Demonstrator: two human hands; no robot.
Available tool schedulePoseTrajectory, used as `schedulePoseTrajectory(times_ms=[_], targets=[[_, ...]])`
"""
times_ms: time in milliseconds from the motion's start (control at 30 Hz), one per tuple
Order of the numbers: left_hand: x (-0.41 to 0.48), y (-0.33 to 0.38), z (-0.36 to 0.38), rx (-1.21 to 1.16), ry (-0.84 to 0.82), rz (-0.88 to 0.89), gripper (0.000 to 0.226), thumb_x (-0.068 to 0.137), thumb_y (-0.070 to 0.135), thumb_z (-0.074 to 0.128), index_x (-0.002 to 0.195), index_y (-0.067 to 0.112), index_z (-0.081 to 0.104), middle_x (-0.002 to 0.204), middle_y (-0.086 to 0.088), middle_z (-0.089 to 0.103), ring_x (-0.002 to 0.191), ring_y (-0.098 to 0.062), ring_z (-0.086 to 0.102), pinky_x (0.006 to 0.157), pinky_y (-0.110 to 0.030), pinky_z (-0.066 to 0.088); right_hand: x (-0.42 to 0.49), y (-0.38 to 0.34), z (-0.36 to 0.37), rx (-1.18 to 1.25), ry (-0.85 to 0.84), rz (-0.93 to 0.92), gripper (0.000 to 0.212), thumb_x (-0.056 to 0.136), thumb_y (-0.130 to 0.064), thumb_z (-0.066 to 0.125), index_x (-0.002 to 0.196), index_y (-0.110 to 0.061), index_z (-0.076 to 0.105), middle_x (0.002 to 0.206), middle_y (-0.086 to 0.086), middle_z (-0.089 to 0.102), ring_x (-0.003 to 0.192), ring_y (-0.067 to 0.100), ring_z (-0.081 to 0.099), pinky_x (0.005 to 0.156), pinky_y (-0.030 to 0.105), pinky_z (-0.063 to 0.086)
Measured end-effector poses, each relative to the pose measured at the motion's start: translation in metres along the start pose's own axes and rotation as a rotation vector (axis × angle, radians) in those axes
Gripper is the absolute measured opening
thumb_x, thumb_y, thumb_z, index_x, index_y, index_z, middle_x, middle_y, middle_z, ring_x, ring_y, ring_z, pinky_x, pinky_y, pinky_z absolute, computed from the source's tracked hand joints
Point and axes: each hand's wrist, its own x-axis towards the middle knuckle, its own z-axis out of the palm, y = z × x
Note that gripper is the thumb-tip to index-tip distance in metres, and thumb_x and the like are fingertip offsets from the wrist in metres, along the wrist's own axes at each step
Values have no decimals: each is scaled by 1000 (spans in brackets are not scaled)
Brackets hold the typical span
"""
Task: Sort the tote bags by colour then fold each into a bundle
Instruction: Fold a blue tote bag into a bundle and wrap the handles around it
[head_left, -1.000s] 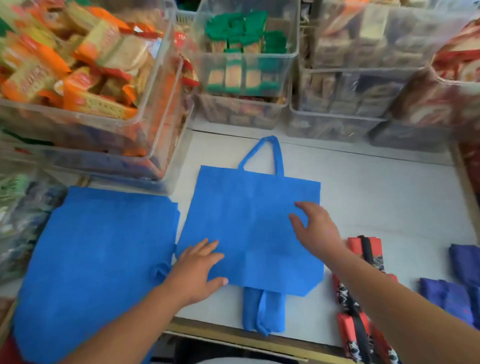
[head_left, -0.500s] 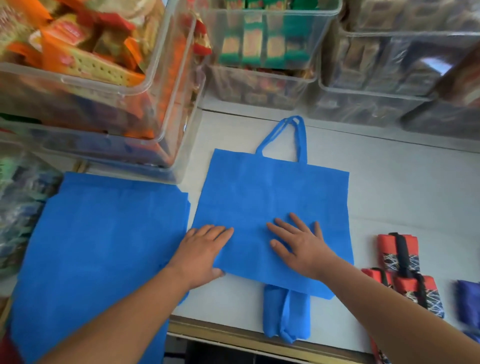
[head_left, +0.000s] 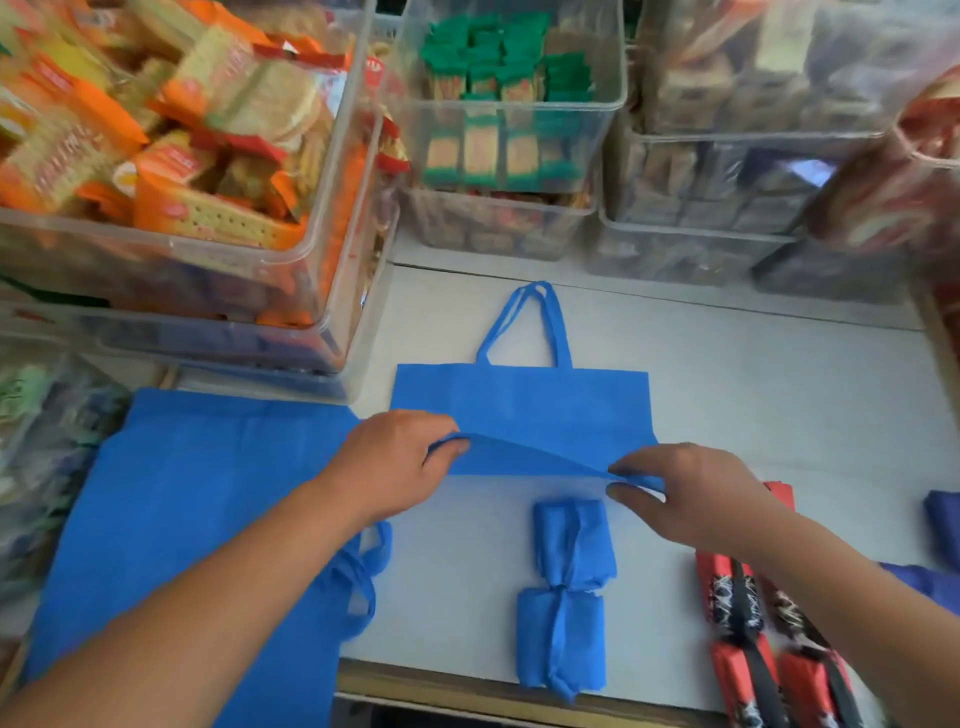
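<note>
The left hand (head_left: 395, 467) is pinching the near-left corner of a blue tote bag (head_left: 519, 400), thumb and fingers closed on the cloth. The right hand (head_left: 696, 493) is doing the same at the near-right corner. Between them the near edge is lifting off the surface, while the far half is lying flat with its handles (head_left: 530, 322) pointing away from the person.

Everything is sitting on a pale grey table (head_left: 753, 395). Along its far side and left corner, clear bins (head_left: 332, 218) are standing stacked, the left one holding orange snack packets (head_left: 171, 156) and the middle one holding green packets (head_left: 498, 57). What the right-hand bins are holding is too blurred to tell.

To the left, a pile of flat blue bags (head_left: 197, 493) is spreading over the table's near-left corner, passing under the left forearm and lying just beside the held bag.

Near the front edge, below the held bag and apart from it, two blue bundles (head_left: 566, 587) are lying end to end, touching each other.

On the right, red bundles (head_left: 737, 597) with black straps are lying side by side, partly hidden under the right forearm. At the far right edge, dark blue bags (head_left: 943, 525) are just showing.
</note>
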Motion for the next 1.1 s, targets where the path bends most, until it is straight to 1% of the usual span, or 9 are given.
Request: schedulePoseTrajectory(times_ms=[100,200,267,367,500,567,700,900,1100], targets=[[22,4,-16,-99,104,-98,24,89,47,70,106,29,69,99,9,72,92,-20,68,81,-38,55,9,22,-12,265,176,172,14,95,-46,63,92,-35,71,77,-17,68,77,18,64,69,37,53],[41,13,-19,186,339,-37,65,76,24,83,135,12,58,144,-11,54,128,-36,54,105,-51,45,38,35,-22,328,215,237,23,95,-45,64,76,-32,61,65,-10,59,67,19,56,58,33,43],[46,19,-5,274,333,67,65,71,17,83,131,10,60,150,-17,46,135,-41,47,109,-60,40,68,43,-16,268,177,303,18,94,-49,63,84,-34,62,78,-11,61,79,22,57,62,32,41],[46,8,40,293,29,157,54,79,24,82,129,17,62,158,-9,43,148,-34,37,121,-56,29,111,49,1,156,200,314,32,93,-48,66,113,-23,70,111,-2,62,109,24,56,84,38,49],[46,-19,82,365,-364,1,63,104,43,49,159,24,27,172,2,3,159,-24,-3,127,-47,-1,131,40,34,-38,422,234,57,92,-38,65,142,-13,55,150,19,45,140,42,38,116,55,32],[44,-32,100,380,-386,-36,62,105,45,42,161,26,24,172,2,5,159,-26,1,126,-50,2,123,32,62,-80,471,130,57,93,-39,58,145,-15,54,156,22,40,144,46,35,118,61,28],[38,-49,128,381,-321,-19,63,95,50,37,152,26,47,162,-1,40,149,-31,38,119,-56,31,105,39,122,-69,135,141,70,93,-71,30,154,-40,39,167,7,28,153,40,22,121,61,21],[37,-75,136,253,-319,125,85,91,76,38,162,44,4,170,8,-16,156,-22,-21,121,-54,-15,108,60,149,-42,39,209,71,95,-77,12,159,-47,19,169,3,19,153,43,19,117,62,22],[36,-78,135,303,-154,299,47,100,50,40,137,30,61,151,-2,52,140,-28,48,110,-69,35,102,64,142,-28,74,135,75,95,-77,5,160,-44,17,172,-2,3,158,32,0,122,59,5]])
